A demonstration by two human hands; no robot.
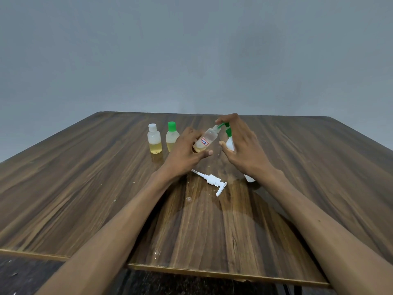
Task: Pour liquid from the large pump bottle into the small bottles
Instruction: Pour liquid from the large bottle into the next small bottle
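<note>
My left hand (187,150) has its grip curled round a small clear bottle (205,139) with a red-edged label, tilted so its open neck leans to the right; a little yellowish liquid sits at its low end. My right hand (242,143) reaches over a white bottle (230,143) with a green pump top (225,127), index finger on the pump head, thumb and other fingers spread loosely beside the body, so this grip is mostly open, pressing rather than clasping. The green spout meets the neck of the tilted bottle.

Just left of my left hand stand 2 more small bottles, upright and close together: one with a green cap (171,136), one with a white cap (154,139), each holding yellowish liquid at the bottom.

Nearer me, a white pump head (212,181) with its dip tube lies loose on the wooden table (85,177). A white object (249,178) shows partly under my right wrist; I cannot tell what it is. A wet patch spreads across the table between my forearms
</note>
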